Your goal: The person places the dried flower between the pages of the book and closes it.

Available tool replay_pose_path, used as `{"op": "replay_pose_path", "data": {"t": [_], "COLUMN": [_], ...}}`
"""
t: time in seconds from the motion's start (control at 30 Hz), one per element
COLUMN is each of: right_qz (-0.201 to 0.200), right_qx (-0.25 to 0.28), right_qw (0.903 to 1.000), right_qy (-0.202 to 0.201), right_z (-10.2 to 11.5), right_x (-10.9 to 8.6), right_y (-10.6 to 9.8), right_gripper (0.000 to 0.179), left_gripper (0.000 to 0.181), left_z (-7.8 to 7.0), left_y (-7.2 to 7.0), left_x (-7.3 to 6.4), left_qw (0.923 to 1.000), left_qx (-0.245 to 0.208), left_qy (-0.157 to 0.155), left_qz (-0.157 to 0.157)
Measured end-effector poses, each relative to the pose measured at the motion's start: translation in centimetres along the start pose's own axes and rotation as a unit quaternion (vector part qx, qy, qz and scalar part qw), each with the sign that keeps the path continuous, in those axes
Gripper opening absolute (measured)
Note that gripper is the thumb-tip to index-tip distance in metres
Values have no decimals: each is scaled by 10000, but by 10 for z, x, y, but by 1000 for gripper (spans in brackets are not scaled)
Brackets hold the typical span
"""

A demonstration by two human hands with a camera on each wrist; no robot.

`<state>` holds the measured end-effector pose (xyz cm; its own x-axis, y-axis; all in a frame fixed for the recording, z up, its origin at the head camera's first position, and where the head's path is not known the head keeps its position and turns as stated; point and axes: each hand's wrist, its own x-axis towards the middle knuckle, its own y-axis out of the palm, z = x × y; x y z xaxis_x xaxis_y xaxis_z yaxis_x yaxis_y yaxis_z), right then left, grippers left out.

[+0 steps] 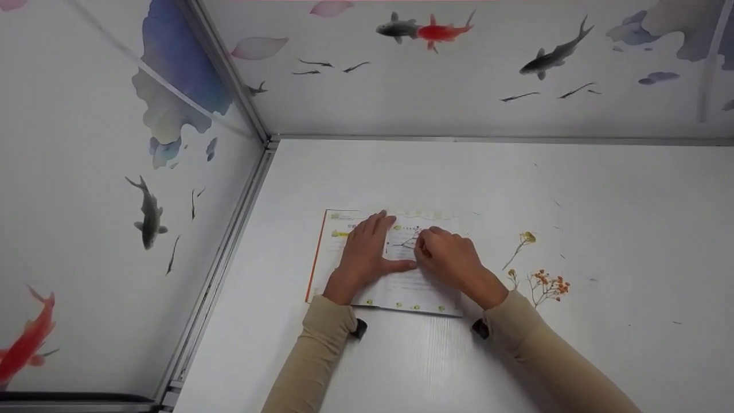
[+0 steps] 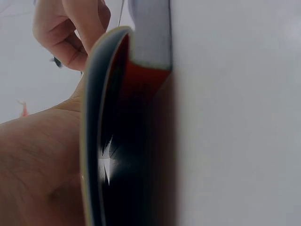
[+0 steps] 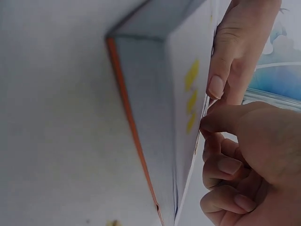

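An open book point(image 1: 424, 289) with printed pages lies on the white table. My left hand point(image 1: 367, 252) rests on its pages, fingers stretched out and thumb pointing right across the page. Fingertips and thumb of my right hand point(image 1: 450, 255) are drawn together at the right-hand page, where they pinch a thin dried sprig point(image 1: 405, 244); its stems show dark against the paper and its other end is hidden by the hand. In the right wrist view the right thumb and forefinger meet close over the book point(image 3: 146, 84), near the left thumb point(image 3: 217, 87).
Right of the book lie a yellow dried flower point(image 1: 527, 237), a smaller sprig point(image 1: 512, 276) and an orange dried flower cluster point(image 1: 549, 285). Several tiny plant bits dot the table point(image 1: 631, 229). Panels printed with fish point(image 1: 150, 212) stand at the left and back.
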<state>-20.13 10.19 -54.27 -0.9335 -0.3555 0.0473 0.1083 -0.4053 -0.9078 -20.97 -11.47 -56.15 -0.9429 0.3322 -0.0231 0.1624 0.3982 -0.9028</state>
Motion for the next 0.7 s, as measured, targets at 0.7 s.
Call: {"op": "replay_pose_path", "data": {"t": [0.7], "right_qz": [-495], "right_qx": [389], "right_qw": [9980], "right_qy": [62], "right_z": [-62], "right_x": [-12], "right_y": [-26], "right_gripper": [30], "left_gripper": [113], "left_z": [-2], "left_y": [4], "left_x": [0], "left_qw": [9995], "left_qx": [-212], "left_qy": [-211], "left_qz": [74]}}
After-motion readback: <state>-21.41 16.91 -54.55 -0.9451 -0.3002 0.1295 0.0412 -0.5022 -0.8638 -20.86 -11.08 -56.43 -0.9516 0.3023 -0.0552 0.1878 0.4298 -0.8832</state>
